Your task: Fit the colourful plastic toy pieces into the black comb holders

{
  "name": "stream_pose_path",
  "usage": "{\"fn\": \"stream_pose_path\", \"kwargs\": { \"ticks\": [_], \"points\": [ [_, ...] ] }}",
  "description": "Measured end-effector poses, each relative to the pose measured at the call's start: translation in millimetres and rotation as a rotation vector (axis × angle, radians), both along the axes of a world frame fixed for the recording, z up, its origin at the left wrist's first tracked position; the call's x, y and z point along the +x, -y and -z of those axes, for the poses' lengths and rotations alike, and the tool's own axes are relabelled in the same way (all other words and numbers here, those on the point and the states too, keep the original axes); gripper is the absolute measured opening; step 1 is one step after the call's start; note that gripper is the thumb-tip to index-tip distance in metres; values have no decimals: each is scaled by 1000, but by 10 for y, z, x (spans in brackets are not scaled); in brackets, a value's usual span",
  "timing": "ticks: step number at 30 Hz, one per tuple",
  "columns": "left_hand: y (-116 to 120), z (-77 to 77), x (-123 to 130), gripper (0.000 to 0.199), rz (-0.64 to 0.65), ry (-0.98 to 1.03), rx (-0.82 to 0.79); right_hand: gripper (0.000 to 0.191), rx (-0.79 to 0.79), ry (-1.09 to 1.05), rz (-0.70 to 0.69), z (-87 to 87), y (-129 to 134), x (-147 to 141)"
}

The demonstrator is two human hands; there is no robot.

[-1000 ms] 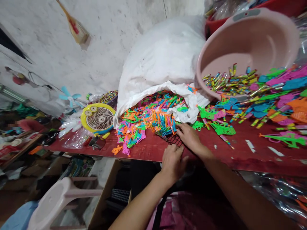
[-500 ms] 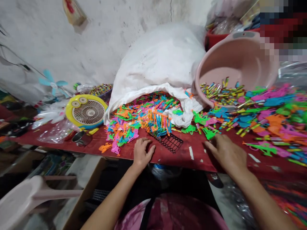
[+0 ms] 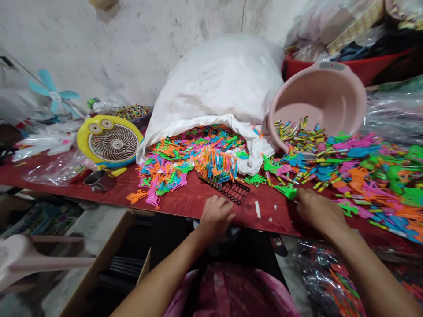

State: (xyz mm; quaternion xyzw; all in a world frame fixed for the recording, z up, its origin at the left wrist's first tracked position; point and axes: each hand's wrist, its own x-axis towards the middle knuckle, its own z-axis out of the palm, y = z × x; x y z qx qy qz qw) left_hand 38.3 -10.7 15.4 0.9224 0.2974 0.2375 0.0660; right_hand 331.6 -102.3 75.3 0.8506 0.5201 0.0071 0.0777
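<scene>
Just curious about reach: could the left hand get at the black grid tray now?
Probably yes: the left hand is near the black grid tray, whose right end lies bare, though plastic toys overlap its left.

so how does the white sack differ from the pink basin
The sack is white, soft and bulging, while the basin is pink and stiff, holding its round shape. The sack's mouth is creased and uneven; the basin's has a smooth rim. Bright plastic pieces fill the sack's mouth, whereas small tubes, many with yellow on them, lie in the basin. Both openings face the front of the table.
</scene>
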Motion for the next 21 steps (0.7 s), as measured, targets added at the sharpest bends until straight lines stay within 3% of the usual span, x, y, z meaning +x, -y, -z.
{"fn": "stream_pose_path", "kwargs": {
  "ticks": [2, 4, 6, 7, 10, 12, 16, 21],
  "points": [
    [-3, -6, -30, 15, -28, 179, 15, 20, 61, -55, -24, 14, 68, 91],
    [-110, -57, -116, 15, -210, 400, 84, 13, 181, -193, -27, 40, 127, 169],
    [-313, -165, -227, 32, -387, 545, 168, 6, 337, -459, -22, 61, 153, 180],
    [-439, -235, -279, 48, -400, 548, 184, 9, 419, -623, -10, 67, 149, 146],
    [-825, -445, -374, 90, -248, 421, 216, 29, 589, -1059, 44, 90, 67, -124],
    [-1022, -540, -383, 99, -145, 299, 193, 40, 638, -1180, 43, 134, -27, -385],
    [-1148, -608, -360, 79, -103, 184, 209, 39, 697, -1166, -26, 297, -225, -788],
    [-875, -703, -326, 63, -195, 111, 274, 32, 712, -928, -171, 448, -322, -829]
  ]
}}
